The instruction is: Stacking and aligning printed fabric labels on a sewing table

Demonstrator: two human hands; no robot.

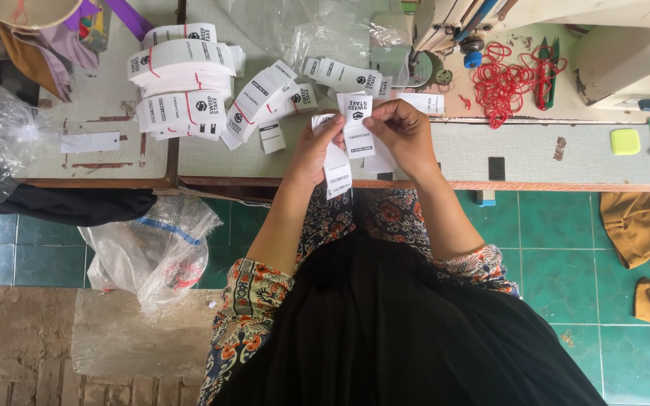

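Left hand: the left hand (pixel 316 150) is closed on a small stack of white paper tags (pixel 338 167), which hang down over the edge of the surface (pixel 490 154).
Right hand: the right hand (pixel 404 135) pinches the top tag (pixel 356 120) between thumb and fingers, just above the stack. The two hands are touching the same tags.
Place of the tags: they are held in the air at the near edge of the surface, between the two hands, not lying on it.
Near things: bundles of tags tied with red bands (pixel 182 83) lie to the left, loose tags (pixel 344 75) just behind the hands, and a heap of red rubber bands (pixel 509 79) further right beside the sewing machine (pixel 558 30).
Risk of dropping: I think the hanging tags may slip out, because only the upper ends are gripped; they would fall on the lap or the tiled floor (pixel 566 248).
Risk of mixing: a loose tag may go into the wrong pile, since the bundles and loose tags lie very near to each other.
Risk of bending: a hard pinch may crease the thin paper.
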